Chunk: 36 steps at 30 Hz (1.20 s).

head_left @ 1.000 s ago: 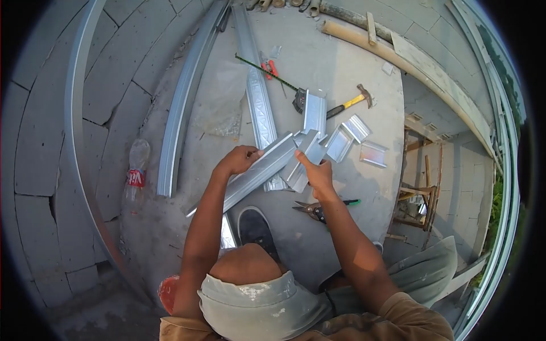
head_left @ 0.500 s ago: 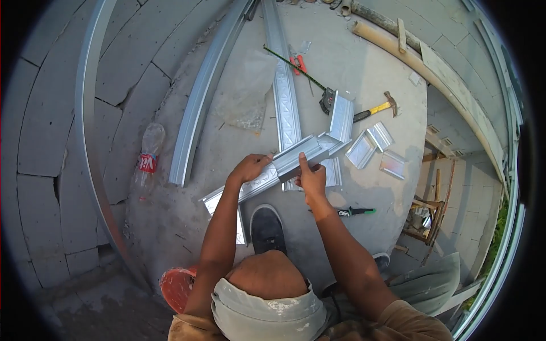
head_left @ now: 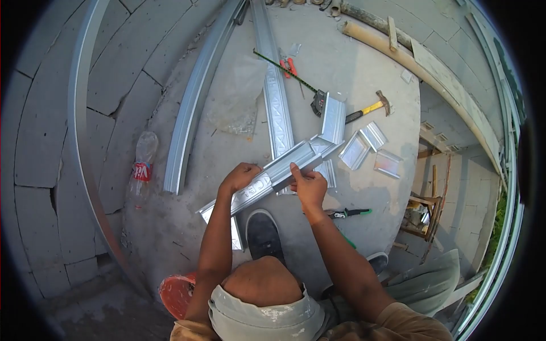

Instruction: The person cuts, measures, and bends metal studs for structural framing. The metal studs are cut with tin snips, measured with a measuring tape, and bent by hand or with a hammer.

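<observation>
Brown short sleeves (head_left: 410, 321), pale grey-green shorts (head_left: 259, 315) with whitish smudges, and dark rubber-edged shoes (head_left: 265, 234)

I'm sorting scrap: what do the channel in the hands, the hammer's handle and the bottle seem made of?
Channel: shiny, ridged metal, bright silver; probably galvanised steel, possibly aluminium.
Hammer's handle: smooth yellow with black grip, perhaps fibreglass and rubber.
Bottle: likely plastic, glossy and see-through.

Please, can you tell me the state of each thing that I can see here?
Left hand: gripping the long metal channel
Right hand: gripping the short metal channel
Long metal channel: slanted, short one lying along it
Tape measure: blade pulled out
Hammer: lying down
Plastic bottle: lying down, contents unclear
Green-handled tool: partly hidden, open or shut unclear
</observation>
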### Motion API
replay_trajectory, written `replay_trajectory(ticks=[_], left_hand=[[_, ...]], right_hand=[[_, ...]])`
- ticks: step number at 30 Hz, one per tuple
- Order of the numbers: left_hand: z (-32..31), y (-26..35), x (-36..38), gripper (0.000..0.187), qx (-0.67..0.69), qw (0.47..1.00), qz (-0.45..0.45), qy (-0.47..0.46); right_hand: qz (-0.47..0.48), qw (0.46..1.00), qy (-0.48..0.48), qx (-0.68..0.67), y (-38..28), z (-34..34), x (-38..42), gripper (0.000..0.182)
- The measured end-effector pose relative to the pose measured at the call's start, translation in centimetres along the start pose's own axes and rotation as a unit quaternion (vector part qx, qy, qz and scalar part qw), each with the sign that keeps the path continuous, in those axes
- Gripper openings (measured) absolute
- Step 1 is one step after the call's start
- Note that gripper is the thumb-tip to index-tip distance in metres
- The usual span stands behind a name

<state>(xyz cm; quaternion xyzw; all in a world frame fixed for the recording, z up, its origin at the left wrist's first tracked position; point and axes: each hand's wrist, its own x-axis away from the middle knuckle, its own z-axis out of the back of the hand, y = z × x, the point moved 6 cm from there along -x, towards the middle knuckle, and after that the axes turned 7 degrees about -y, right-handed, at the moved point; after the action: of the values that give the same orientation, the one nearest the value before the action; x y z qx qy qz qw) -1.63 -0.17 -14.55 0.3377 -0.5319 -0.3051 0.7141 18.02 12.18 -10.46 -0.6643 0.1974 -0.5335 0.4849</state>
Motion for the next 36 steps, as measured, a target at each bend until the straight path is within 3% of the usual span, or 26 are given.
replay_trajectory(ticks=[3, 5, 9, 11, 14, 19, 24, 36], left_hand=[[0.0, -0.2, 0.0, 0.045, 0.004, 1.0, -0.012, -0.009], [0.0, -0.8, -0.6, 0.045, -0.007, 0.999, -0.037, -0.005], [-0.2, -0.3, -0.4, 0.044, -0.02, 0.999, -0.014, -0.022], [0.0, -0.5, -0.4, 0.046, 0.006, 0.999, -0.03, 0.03], [-0.1, -0.8, -0.5, 0.048, -0.003, 1.0, -0.007, 0.017], [0.0, -0.3, 0.1, 0.046, -0.021, 0.999, -0.03, 0.024], [-0.3, -0.1, 0.1, 0.042, -0.023, 0.999, -0.029, 0.01], [-0.3, -0.1, 0.0, 0.04, -0.011, 0.999, -0.035, 0.022]], right_hand=[[0.008, 0.999, 0.013, 0.03, -0.9, -0.1, 0.9, 0.042], [0.036, 0.996, 0.042, -0.07, -1.2, 1.0, 1.0, 0.036], [0.035, 0.989, 0.038, -0.138, -2.6, 4.7, 0.3, 0.034], [0.007, 0.991, 0.045, -0.129, -2.8, 5.9, -0.1, 0.036], [0.037, 0.992, 0.018, -0.122, -2.6, 4.7, 0.1, 0.035], [0.004, 0.991, -0.105, -0.08, -1.0, 0.6, 0.3, 0.031], [-0.039, 0.988, -0.124, -0.078, 0.2, 0.7, -0.3, 0.028], [-0.043, 0.987, -0.12, -0.093, 0.1, 0.5, -0.6, 0.03]])
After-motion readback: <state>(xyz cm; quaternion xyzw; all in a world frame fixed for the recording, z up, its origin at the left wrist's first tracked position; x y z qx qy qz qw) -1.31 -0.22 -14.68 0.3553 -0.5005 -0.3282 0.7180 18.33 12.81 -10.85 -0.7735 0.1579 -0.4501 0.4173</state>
